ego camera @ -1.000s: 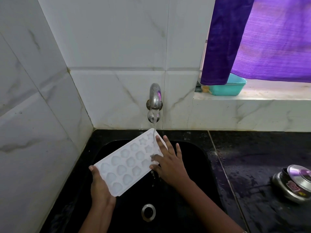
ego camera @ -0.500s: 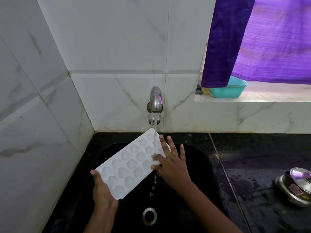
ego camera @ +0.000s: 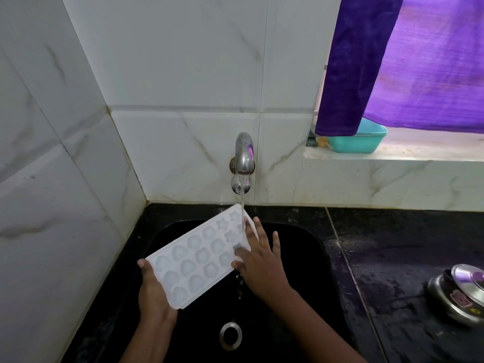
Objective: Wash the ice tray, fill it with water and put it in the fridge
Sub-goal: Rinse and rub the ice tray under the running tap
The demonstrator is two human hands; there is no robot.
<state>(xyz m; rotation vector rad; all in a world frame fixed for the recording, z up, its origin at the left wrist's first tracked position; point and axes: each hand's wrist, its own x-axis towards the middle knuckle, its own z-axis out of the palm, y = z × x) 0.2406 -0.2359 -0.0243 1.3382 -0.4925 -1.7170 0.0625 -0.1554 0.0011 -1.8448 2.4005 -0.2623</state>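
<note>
Head view: left hand (ego camera: 154, 292) grips the ice tray (ego camera: 193, 260); right hand (ego camera: 259, 260) presses it, fingers spread.

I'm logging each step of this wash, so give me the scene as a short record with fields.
Ice tray: white, held over the black sink
Left hand: grips the tray's near end
Right hand: straight fingers lie on its far end
Tap: running; stream hits the tray by those fingers
Runoff: drips from the tray's edge toward the drain
Counter: lidded steel container, right
</note>
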